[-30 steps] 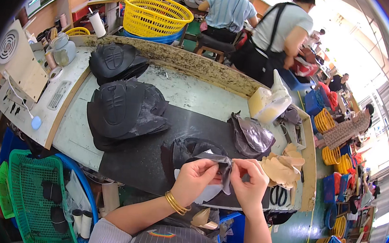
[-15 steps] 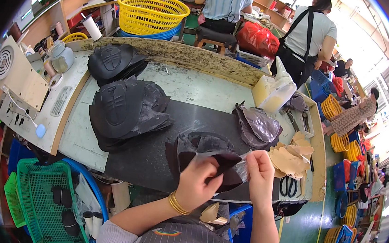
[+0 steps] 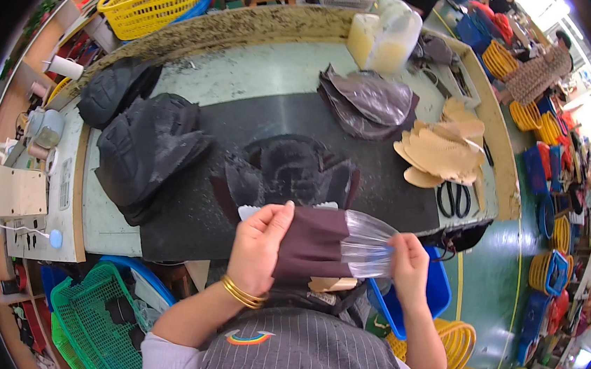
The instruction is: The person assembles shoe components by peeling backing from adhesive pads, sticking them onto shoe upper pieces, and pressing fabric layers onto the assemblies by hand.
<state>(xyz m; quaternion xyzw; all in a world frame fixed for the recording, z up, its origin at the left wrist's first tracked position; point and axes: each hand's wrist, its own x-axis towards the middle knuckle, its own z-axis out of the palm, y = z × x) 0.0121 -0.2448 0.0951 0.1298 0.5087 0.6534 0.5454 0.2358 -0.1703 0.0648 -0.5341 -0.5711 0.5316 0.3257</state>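
My left hand (image 3: 260, 241) is closed on the left side of a dark maroon fabric piece (image 3: 313, 242) over the table's near edge. My right hand (image 3: 410, 266) pinches the end of a clear plastic film (image 3: 369, 244), which stretches in creases from the fabric's right edge. Just beyond lies a black, curved shoe-upper-like piece (image 3: 290, 170) with maroon edges and a pale, scuffed surface. Further left sit two stacks of black moulded pieces, a nearer stack (image 3: 143, 157) and a farther stack (image 3: 110, 91).
Behind the black mat (image 3: 245, 120) stands a plastic jug (image 3: 385, 38) of yellowish liquid. Dark glossy pieces (image 3: 369, 103), tan cut pieces (image 3: 439, 151) and black-handled scissors (image 3: 454, 199) lie at the right. A green basket (image 3: 99, 301) and blue bin (image 3: 434, 288) are below the table.
My hands have drawn nearer to me and spread apart, stretching the film off the maroon fabric. The black piece now lies flat on the mat. The view has tilted downward.
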